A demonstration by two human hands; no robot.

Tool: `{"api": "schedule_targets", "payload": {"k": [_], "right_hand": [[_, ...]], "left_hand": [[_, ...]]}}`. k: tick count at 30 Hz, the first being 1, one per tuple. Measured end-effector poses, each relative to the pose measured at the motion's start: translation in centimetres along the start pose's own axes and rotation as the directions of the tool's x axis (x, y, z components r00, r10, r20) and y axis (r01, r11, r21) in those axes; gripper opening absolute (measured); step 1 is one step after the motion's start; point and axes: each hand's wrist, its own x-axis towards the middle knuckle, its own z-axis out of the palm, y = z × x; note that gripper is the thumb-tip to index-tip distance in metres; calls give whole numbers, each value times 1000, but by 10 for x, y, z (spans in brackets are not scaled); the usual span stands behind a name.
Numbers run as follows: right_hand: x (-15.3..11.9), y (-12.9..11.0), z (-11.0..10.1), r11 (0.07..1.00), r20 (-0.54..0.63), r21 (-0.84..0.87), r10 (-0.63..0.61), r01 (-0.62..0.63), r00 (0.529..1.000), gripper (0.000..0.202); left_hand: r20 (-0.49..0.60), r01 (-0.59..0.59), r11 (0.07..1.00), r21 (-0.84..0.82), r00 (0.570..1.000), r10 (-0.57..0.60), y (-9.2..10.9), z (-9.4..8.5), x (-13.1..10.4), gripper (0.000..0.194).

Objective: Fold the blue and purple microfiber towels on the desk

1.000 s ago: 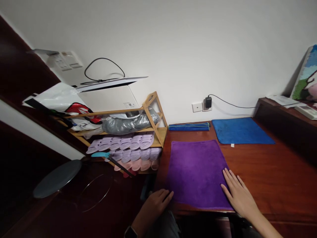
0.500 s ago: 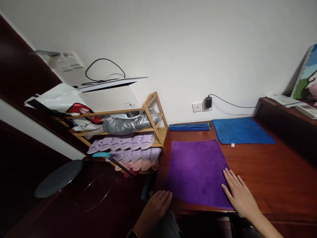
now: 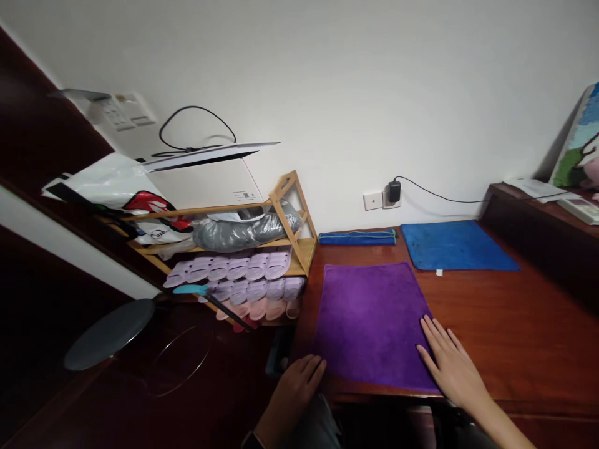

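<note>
A purple cloth (image 3: 372, 324) lies spread flat on the reddish-brown wooden desk (image 3: 524, 330). My right hand (image 3: 452, 362) rests flat with fingers stretched out, the fingertips on the cloth's right edge and the palm over the desk's front. At the desk's front left edge is my left hand (image 3: 299, 383), palm down with its fingers extended close together, by the cloth's lower left corner. Neither hand holds anything. Farther back lie a flat blue cloth (image 3: 456, 245) with a small white tag, and a rolled or folded blue cloth (image 3: 358, 238) with light green edging.
A wooden rack (image 3: 306, 255) of lilac and pink slippers (image 3: 238, 267) stands left of the desk, with a white box (image 3: 206, 185) on top. A round stool (image 3: 110, 335) is at lower left. A black adapter (image 3: 394, 191) sits in the wall socket, its cable running right to a raised ledge (image 3: 524, 202).
My hands and the cloths stay essentially where they were. The view shifts only very slightly.
</note>
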Motion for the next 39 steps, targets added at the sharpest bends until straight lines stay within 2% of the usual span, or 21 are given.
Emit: {"api": "schedule_targets", "payload": {"k": [6,9,12,15,17,22,24,27,29,32,35,37,39], "right_hand": [[0,-1,-1,1000,2,-1,13,-13,1000,70],[0,-1,-1,1000,-4,10,18,-18,1000,70],[0,-1,-2,1000,-5,22,16,-15,1000,70],[0,-2,-4,1000,-4,20,18,-18,1000,70],[0,-2,-4,1000,-7,21,21,-20,1000,70],[0,-2,-4,999,-1,27,22,-22,1000,70],[0,-2,-4,999,5,23,24,-24,1000,70],[0,-2,-4,1000,12,15,23,-24,1000,70],[0,-2,-4,1000,11,15,23,-23,1000,70],[-1,-1,-3,1000,-4,19,16,-16,1000,71],[-1,-1,-1,1000,-22,12,6,-6,1000,71],[0,-1,0,1000,-27,6,6,-6,1000,72],[0,-2,1,1000,-29,2,9,-9,1000,72]], "left_hand": [[-166,49,990,-135,984,-71,0,0,4,47],[-248,139,953,-270,946,-209,4,6,9,38],[-269,207,890,-407,904,-334,6,7,14,33],[-237,232,824,-516,886,-398,4,1,18,34],[-172,284,758,-587,871,-459,1,-3,20,33],[1,419,560,-715,801,-598,-9,-5,19,29],[36,442,541,-716,796,-604,-13,-5,15,30],[31,490,627,-606,802,-597,-16,-10,10,30],[-30,490,707,-510,811,-584,-13,-16,13,28],[-101,384,820,-424,880,-464,2,-23,31,29],[-47,227,920,-321,966,-255,20,-22,53,42],[15,163,957,-241,986,-164,27,-18,60,54],[64,146,972,-182,989,-137,28,-12,59,60]]}}
